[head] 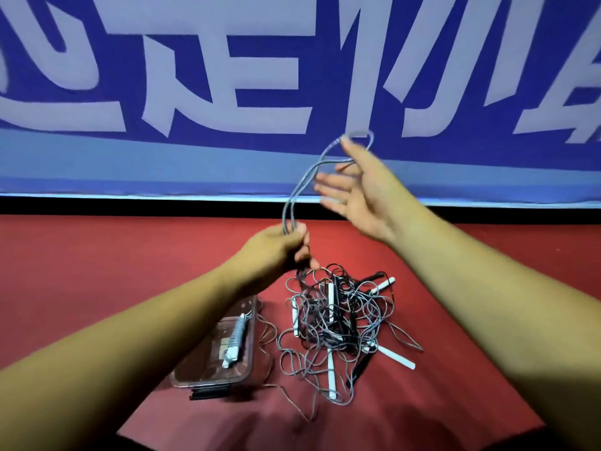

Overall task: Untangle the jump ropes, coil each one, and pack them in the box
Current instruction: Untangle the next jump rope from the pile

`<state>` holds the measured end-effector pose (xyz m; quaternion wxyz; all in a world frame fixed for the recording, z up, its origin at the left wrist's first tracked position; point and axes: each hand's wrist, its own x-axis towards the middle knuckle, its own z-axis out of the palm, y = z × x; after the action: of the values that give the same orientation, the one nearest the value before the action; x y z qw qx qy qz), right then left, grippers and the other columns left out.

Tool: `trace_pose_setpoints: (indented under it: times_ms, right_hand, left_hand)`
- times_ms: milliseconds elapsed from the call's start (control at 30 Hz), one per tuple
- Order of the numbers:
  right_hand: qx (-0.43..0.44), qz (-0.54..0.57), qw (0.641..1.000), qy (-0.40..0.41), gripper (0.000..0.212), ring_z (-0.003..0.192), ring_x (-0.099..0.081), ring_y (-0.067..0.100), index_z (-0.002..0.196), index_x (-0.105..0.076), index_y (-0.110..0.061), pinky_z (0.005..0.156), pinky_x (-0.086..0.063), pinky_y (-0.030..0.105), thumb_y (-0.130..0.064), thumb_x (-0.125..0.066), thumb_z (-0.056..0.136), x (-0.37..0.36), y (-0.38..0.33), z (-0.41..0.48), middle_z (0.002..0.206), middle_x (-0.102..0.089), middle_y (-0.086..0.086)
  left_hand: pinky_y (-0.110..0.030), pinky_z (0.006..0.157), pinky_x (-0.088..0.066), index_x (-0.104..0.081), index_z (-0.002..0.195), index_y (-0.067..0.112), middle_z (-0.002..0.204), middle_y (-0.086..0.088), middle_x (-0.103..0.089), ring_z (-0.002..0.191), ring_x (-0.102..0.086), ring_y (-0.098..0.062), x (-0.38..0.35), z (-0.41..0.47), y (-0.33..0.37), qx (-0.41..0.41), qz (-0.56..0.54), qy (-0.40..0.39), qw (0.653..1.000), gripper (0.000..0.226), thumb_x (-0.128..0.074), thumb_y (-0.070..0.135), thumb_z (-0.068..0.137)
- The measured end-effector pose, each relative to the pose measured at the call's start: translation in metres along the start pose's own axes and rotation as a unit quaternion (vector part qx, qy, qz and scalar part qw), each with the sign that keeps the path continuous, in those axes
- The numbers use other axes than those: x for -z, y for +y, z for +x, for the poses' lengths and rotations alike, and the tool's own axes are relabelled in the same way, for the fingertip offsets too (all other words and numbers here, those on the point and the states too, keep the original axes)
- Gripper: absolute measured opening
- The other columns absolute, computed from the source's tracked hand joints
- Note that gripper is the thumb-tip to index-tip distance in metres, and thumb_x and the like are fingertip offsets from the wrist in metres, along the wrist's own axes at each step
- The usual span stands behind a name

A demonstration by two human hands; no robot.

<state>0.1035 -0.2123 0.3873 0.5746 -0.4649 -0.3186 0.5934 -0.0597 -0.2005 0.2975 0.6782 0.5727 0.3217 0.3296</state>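
Note:
A tangled pile of grey and black jump ropes [338, 320] with white and black handles lies on the red cloth. My left hand [279, 245] grips a bunch of grey rope strands above the pile. From it a grey rope loop [299, 187] rises to my right hand [354, 190], which is raised with fingers spread, the loop hooked over its thumb. A clear plastic box [182, 372] stands left of the pile, and in it lies one coiled grey rope [235, 340] with white handles.
The red cloth [97, 271] covers the surface I work on. Behind it hangs a blue banner [227, 157] with large pale characters. A dark clip or latch [208, 393] sits at the box's near end. Loose thin strands trail from the pile toward me.

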Motion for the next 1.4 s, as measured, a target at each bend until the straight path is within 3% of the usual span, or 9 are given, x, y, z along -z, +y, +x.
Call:
trace_pose_setpoints:
  times_ms: [67,200,333,533,967,1067,1200,1333,1400]
  right_hand:
    - [-0.066,-0.093,0.991,-0.066,0.072,0.109,-0.064,0.026,0.130,-0.048,-0.010,0.107,-0.041,0.045,-0.056,-0.063,0.077,0.013,0.037,-0.009,0.114,-0.069,0.014]
    - [-0.051,-0.277,0.942,-0.185,0.032,0.104,-0.063,0.019,0.104,-0.071,-0.014,0.098,-0.041,0.038,-0.039,-0.071,0.084,0.017,0.089,-0.016,0.101,-0.075,0.003]
    - [0.034,-0.446,0.880,-0.157,0.017,0.083,-0.065,0.033,0.095,-0.070,-0.015,0.078,-0.050,0.040,-0.026,-0.057,0.097,0.008,0.101,0.003,0.083,-0.075,-0.005]
    - [0.130,-0.533,0.829,-0.108,0.018,0.066,-0.062,-0.001,0.090,-0.073,-0.008,0.067,-0.046,0.023,-0.017,-0.058,0.096,0.024,0.094,0.010,0.082,-0.075,0.002]
    - [0.144,-0.424,0.886,-0.121,0.021,0.043,-0.054,0.012,0.096,-0.068,-0.004,0.049,-0.043,0.018,-0.013,-0.049,0.100,0.015,0.074,0.003,0.055,-0.062,0.009]
    - [0.173,-0.420,0.884,-0.108,0.022,0.049,-0.054,0.008,0.094,-0.069,-0.003,0.052,-0.043,0.015,-0.008,-0.049,0.100,0.016,0.072,0.002,0.060,-0.061,0.004]
    - [0.174,-0.415,0.886,-0.112,0.024,0.051,-0.052,0.014,0.091,-0.069,-0.010,0.056,-0.046,0.021,-0.011,-0.047,0.101,0.014,0.069,-0.002,0.053,-0.049,-0.003]
    - [0.172,-0.398,0.894,-0.116,0.025,0.049,-0.044,0.009,0.088,-0.068,-0.012,0.054,-0.044,0.026,-0.013,-0.047,0.102,0.010,0.066,-0.004,0.051,-0.045,-0.007]
    - [0.172,-0.403,0.891,-0.120,0.023,0.048,-0.043,0.007,0.088,-0.068,-0.011,0.053,-0.041,0.023,-0.013,-0.049,0.101,0.010,0.064,-0.005,0.051,-0.046,-0.008]
  left_hand:
    - [-0.031,0.066,-0.047,-0.046,0.079,0.013,0.052,0.000,-0.038,0.060,-0.056,-0.023,0.000,0.004,0.017,-0.004,-0.081,0.051,0.995,0.032,-0.035,0.020,0.107]
    - [-0.027,0.061,-0.048,-0.044,0.077,0.015,0.052,0.001,-0.037,0.057,-0.054,-0.020,-0.001,0.008,0.036,0.035,-0.178,0.076,0.980,0.034,-0.031,0.022,0.108]
    - [-0.030,0.067,-0.056,-0.045,0.079,0.014,0.052,0.000,-0.048,0.063,-0.068,-0.019,0.015,0.016,0.035,0.021,-0.153,0.092,0.984,0.034,-0.030,0.023,0.108]
    - [-0.036,0.082,-0.058,-0.047,0.083,0.013,0.071,-0.009,-0.070,0.092,-0.073,-0.029,0.026,0.019,0.036,-0.025,-0.100,0.111,0.989,0.031,-0.033,0.021,0.108]
    - [-0.032,0.067,-0.046,-0.058,0.074,0.009,0.068,-0.007,-0.061,0.061,-0.060,-0.021,0.055,0.005,0.029,0.134,0.051,0.085,0.986,0.038,-0.053,0.036,0.100]
    - [-0.034,0.081,-0.053,-0.072,0.077,0.002,0.081,-0.012,-0.074,0.073,-0.065,-0.024,0.057,-0.005,0.034,0.201,0.292,0.059,0.933,0.066,-0.046,0.060,0.095]
    - [-0.032,0.078,-0.053,-0.076,0.085,0.006,0.082,-0.009,-0.075,0.077,-0.067,-0.023,0.063,-0.009,0.040,0.135,0.616,0.108,0.768,0.055,-0.055,0.056,0.093]
    - [-0.028,0.085,-0.051,-0.067,0.109,0.018,0.098,0.005,-0.071,0.088,-0.064,-0.009,0.053,-0.014,0.047,-0.138,0.409,0.048,0.901,0.015,-0.067,0.019,0.094]
    - [-0.024,0.078,-0.051,-0.068,0.105,0.019,0.093,0.010,-0.072,0.081,-0.063,-0.006,0.045,-0.017,0.050,-0.180,0.382,-0.003,0.907,0.012,-0.065,0.014,0.095]
